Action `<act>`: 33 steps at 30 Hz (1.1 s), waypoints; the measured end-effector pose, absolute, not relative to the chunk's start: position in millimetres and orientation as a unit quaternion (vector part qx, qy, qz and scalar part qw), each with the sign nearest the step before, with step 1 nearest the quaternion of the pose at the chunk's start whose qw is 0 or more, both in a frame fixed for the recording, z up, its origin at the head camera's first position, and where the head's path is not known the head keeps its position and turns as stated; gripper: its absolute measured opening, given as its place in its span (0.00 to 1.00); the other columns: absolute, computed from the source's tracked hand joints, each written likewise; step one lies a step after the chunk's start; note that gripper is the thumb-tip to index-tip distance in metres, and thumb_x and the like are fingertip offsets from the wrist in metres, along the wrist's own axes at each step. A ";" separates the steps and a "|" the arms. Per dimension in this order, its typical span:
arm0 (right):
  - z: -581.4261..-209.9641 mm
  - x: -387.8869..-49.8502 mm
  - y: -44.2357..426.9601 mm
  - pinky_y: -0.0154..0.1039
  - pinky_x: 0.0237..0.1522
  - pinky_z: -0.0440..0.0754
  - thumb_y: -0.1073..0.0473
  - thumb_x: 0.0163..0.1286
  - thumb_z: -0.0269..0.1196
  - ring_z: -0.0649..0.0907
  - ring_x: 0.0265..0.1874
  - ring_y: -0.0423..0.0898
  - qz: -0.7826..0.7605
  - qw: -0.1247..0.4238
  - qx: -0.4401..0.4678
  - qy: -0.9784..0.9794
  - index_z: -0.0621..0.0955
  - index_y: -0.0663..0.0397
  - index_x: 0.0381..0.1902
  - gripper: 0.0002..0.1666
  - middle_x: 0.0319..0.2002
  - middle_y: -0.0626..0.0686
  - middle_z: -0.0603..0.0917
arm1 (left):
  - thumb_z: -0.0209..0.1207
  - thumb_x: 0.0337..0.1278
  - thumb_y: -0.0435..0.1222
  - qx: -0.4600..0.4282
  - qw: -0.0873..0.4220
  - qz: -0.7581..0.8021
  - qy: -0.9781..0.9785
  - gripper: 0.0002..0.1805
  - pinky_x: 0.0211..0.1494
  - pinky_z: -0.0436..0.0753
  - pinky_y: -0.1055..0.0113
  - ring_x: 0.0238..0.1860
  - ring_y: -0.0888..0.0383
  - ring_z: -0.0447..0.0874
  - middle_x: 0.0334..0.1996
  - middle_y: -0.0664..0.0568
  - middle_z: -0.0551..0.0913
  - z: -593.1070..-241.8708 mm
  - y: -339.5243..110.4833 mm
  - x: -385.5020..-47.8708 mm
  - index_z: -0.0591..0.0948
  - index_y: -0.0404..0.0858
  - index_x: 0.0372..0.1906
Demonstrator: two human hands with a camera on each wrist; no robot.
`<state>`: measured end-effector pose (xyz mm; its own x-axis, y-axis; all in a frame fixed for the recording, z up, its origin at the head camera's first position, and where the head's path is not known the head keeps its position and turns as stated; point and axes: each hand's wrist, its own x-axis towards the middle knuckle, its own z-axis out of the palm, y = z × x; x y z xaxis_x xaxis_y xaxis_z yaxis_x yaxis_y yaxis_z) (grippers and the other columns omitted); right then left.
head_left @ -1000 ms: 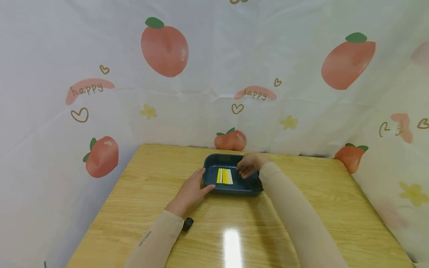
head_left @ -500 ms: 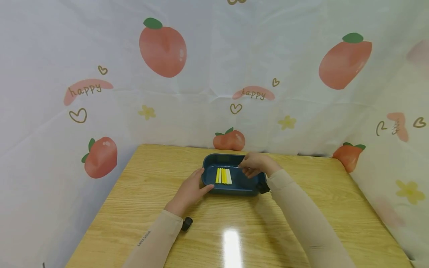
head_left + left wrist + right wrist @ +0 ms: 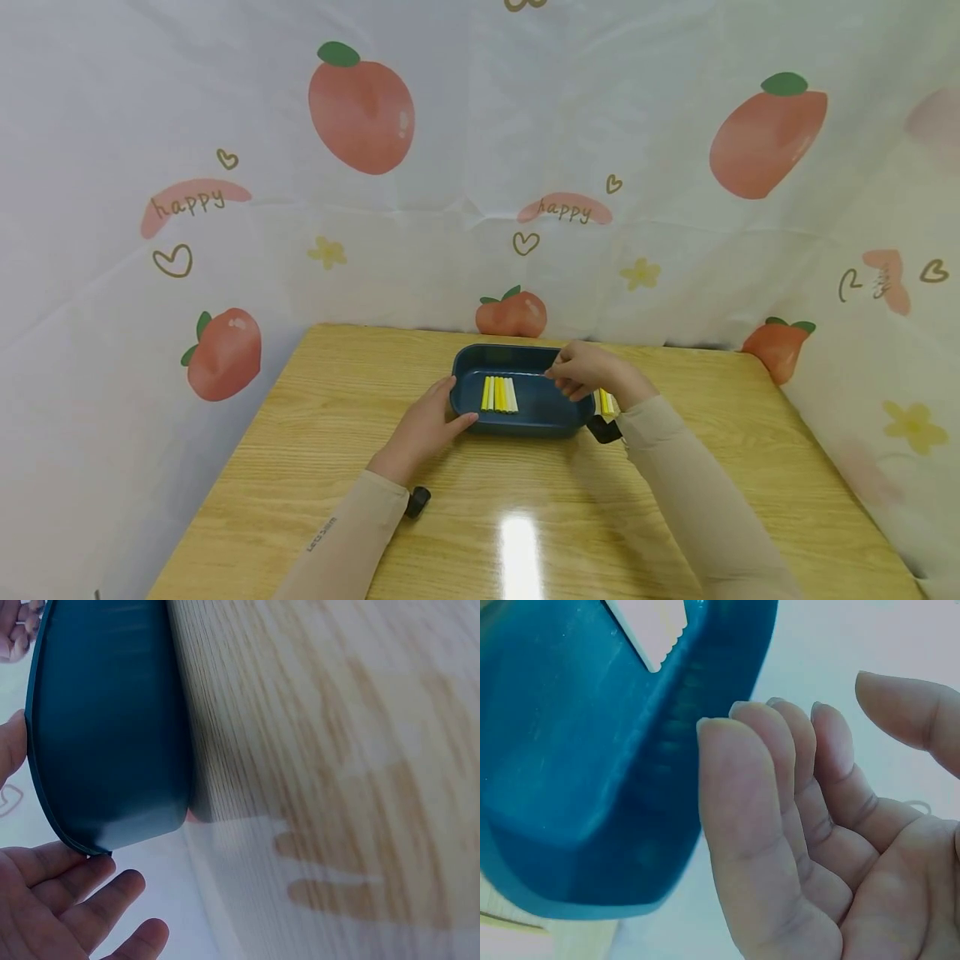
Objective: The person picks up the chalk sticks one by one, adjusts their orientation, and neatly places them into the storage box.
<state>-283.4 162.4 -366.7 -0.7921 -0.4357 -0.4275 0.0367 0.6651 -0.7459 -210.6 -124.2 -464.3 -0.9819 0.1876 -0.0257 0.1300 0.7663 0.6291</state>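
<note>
A dark blue rectangular tray (image 3: 525, 429) sits near the back of the table. Inside, toward its left end, yellow and white chalk sticks (image 3: 499, 395) lie side by side in a row. My left hand (image 3: 420, 425) rests against the tray's left end, thumb and fingertips touching the rim; in the left wrist view the fingers (image 3: 105, 907) are nearly straight. Above the tray's right part hovers my right hand (image 3: 573, 371). The right wrist view shows its fingers (image 3: 739, 795) loosely bent, thumb apart, nothing between them.
More yellow and white chalk sticks (image 3: 607, 402) lie on the table just right of the tray, partly hidden by my right wrist. A printed cloth (image 3: 442, 267) hangs behind the wooden table (image 3: 480, 500). Black wrist cameras (image 3: 418, 502) stick out below the sleeves.
My right hand has drifted right over the tray, uncovering some chalk sticks beside it. The left hand and the chalk row in the tray stay in place.
</note>
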 end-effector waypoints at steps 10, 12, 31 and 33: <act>-369.3 -277.0 178.9 0.36 0.25 0.76 0.60 0.77 0.58 0.69 0.19 0.43 -0.406 0.282 -0.123 0.860 0.68 0.53 0.20 0.23 0.21 0.49 0.69 | 0.62 0.65 0.55 0.084 0.043 0.332 0.939 0.47 0.75 0.63 0.49 0.76 0.45 0.58 0.77 0.45 0.59 -463.3 -123.9 -209.9 0.57 0.37 0.79; -370.1 -275.3 182.7 0.36 0.27 0.77 0.60 0.78 0.57 0.70 0.21 0.44 -0.414 0.275 -0.115 0.860 0.69 0.54 0.22 0.20 0.24 0.51 0.71 | 0.62 0.64 0.55 0.085 0.043 0.330 0.939 0.47 0.75 0.64 0.50 0.76 0.46 0.58 0.77 0.45 0.59 -463.5 -124.1 -209.8 0.57 0.37 0.79; -394.9 -258.5 230.0 0.44 0.42 0.86 0.60 0.78 0.56 0.80 0.35 0.51 -0.477 0.173 -0.083 0.858 0.75 0.69 0.46 0.13 0.44 0.63 0.79 | 0.61 0.65 0.56 0.089 0.041 0.340 0.935 0.47 0.75 0.64 0.49 0.76 0.46 0.58 0.77 0.45 0.59 -464.5 -124.7 -210.0 0.57 0.37 0.79; -400.1 -256.9 234.6 0.43 0.42 0.85 0.60 0.78 0.56 0.79 0.36 0.50 -0.479 0.164 -0.073 0.859 0.75 0.69 0.48 0.14 0.45 0.62 0.79 | 0.62 0.65 0.56 0.088 0.042 0.341 0.935 0.47 0.75 0.64 0.49 0.76 0.46 0.58 0.77 0.45 0.59 -465.1 -124.8 -209.8 0.57 0.37 0.79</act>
